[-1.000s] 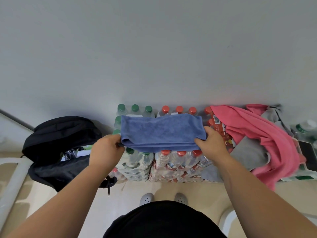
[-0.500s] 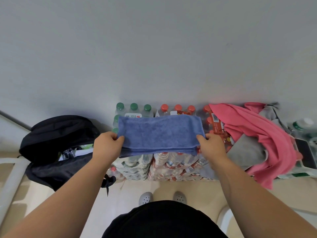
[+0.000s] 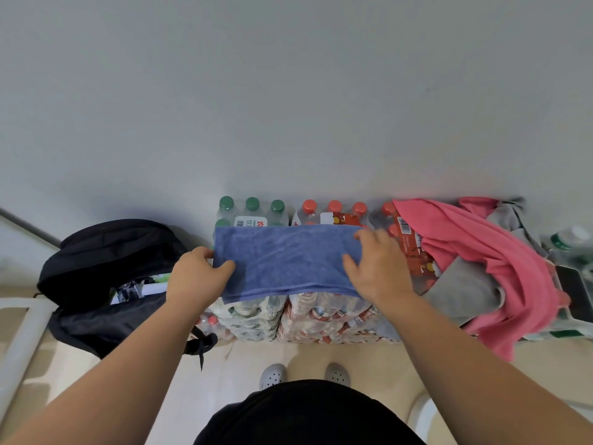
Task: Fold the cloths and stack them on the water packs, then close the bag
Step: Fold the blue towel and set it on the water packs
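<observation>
Folded blue cloth [image 3: 282, 261] laid on water packs [image 3: 288, 319], front edge, long axis left-right. Left end pinched by left hand [image 3: 195, 277]; right end pressed under flat, spread-fingered right hand [image 3: 375, 268]. Pink cloth [image 3: 465, 239] heaped beyond right hand.

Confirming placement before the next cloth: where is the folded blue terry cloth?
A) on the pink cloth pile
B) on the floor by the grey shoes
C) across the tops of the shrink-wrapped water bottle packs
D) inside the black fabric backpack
C: the folded blue terry cloth lies across the shrink-wrapped water bottle packs, left hand pinching its left end, right hand flat on its right end.
</observation>
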